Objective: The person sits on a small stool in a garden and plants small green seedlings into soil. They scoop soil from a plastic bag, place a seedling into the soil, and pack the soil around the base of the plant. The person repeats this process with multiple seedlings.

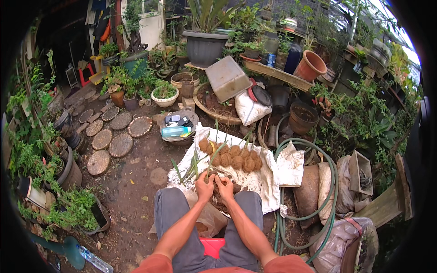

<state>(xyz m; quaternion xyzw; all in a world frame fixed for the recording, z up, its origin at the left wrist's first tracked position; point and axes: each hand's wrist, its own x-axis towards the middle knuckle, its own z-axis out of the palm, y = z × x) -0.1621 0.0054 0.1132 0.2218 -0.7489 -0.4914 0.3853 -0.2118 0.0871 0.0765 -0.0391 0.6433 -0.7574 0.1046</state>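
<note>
My left hand (204, 187) and my right hand (224, 188) meet above my knees, fingertips pinched together at the base of a small long-leaved plant (212, 161). Its leaf rises past my left fingers; its roots are hidden by the hands. Dark soil (217, 199) lies in clumps beneath and beside my hands. Other loose long-leaved plants (194, 166) rest just left of my fingers. Beyond stand rows of brown fibre-wrapped root balls (236, 161), several with green leaves sticking up. All lie on a spread white woven sack (268, 187). A clear plastic bag (213, 218) sits between my legs.
I sit on a red stool (212, 247). A coiled green hose (336, 191) and filled sacks (306, 194) lie at right. A blue bottle (175, 131) and phones (172, 118) rest on a stump ahead. Round stepping stones (121, 145) and potted plants (165, 94) surround the area.
</note>
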